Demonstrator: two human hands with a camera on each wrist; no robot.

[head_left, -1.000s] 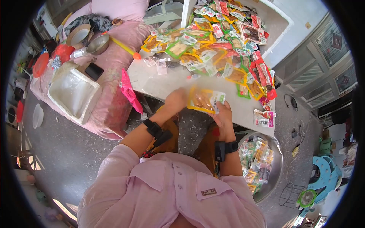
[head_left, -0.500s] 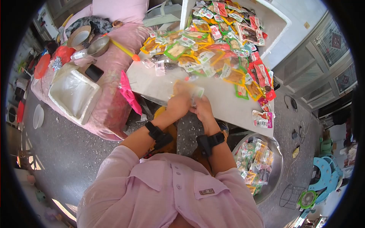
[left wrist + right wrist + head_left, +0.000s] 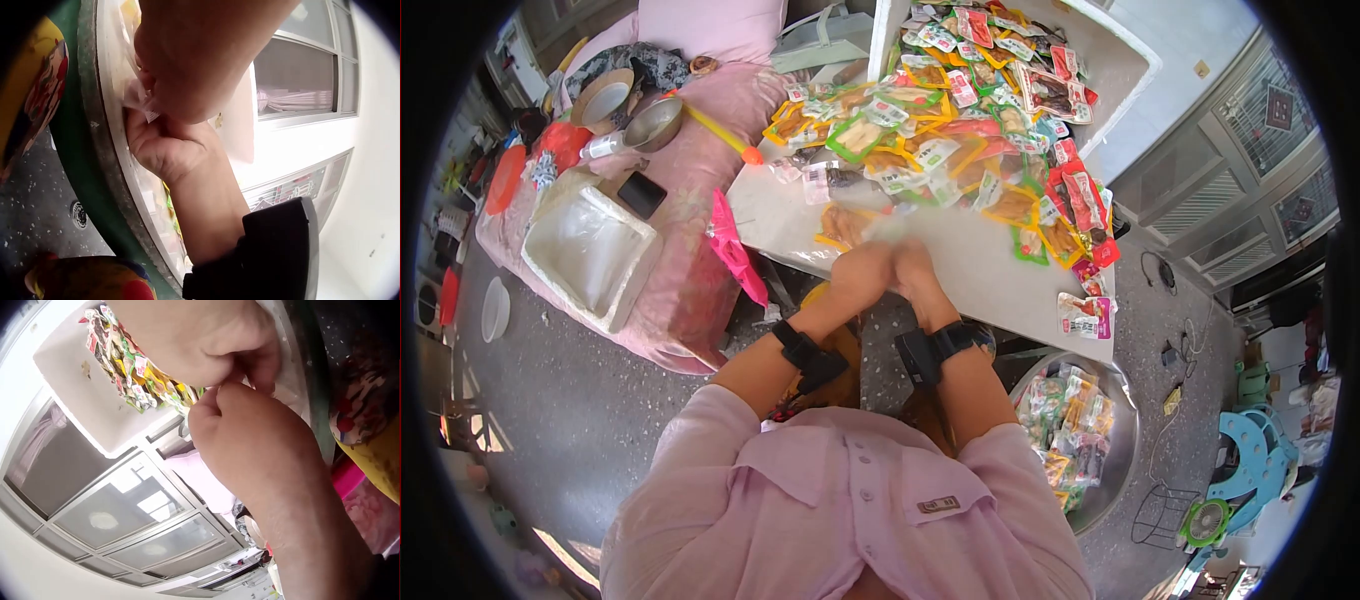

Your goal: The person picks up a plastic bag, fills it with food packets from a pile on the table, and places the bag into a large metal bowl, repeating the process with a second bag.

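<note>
My left hand (image 3: 863,275) and right hand (image 3: 913,268) meet over the table's near edge, knuckles close together. Between them they hold a yellow-edged clear food packet (image 3: 840,226), which sticks out beyond the left hand with brownish food inside. Its pale end blurs at the fingers. The left wrist view shows a crinkled clear plastic end (image 3: 139,97) at the fingertips, with both hands pinching there. In the right wrist view, curled fingers of both hands touch and mostly hide the plastic.
A heap of colourful food packets (image 3: 940,150) spreads from a white foam box (image 3: 1115,75) onto the table (image 3: 990,270). One packet (image 3: 1085,316) lies at the right corner. A metal basin (image 3: 1122,440) of packets stands below right. A pink umbrella (image 3: 735,255) hangs at the left edge.
The right hand has moved left from the packet's right side to meet the left hand. The packet has shifted left and now extends past the left hand.
</note>
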